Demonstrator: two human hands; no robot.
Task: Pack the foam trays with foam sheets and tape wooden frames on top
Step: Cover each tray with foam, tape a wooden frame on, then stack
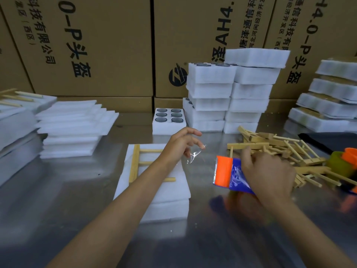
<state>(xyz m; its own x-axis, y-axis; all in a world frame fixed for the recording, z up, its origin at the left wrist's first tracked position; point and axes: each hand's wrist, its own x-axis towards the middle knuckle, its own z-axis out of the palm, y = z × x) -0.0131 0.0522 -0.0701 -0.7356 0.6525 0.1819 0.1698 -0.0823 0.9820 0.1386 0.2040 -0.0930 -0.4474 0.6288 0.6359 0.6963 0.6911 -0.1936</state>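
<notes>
A white foam tray (164, 202) lies in front of me on the metal table, covered by a foam sheet with a wooden frame (135, 163) on top. My left hand (181, 144) hovers over its far right corner and pinches the free end of clear tape (195, 155). My right hand (268, 173) grips an orange and blue tape dispenser (228, 173) to the right of the tray. The tape stretches between the two hands.
Foam sheets (75, 128) are piled at the left. A foam tray with round holes (169, 120) and tall tray stacks (228, 97) stand behind. Loose wooden frames (280, 151) lie at the right, finished trays (328, 105) beyond them. Cardboard boxes (96, 45) wall the back.
</notes>
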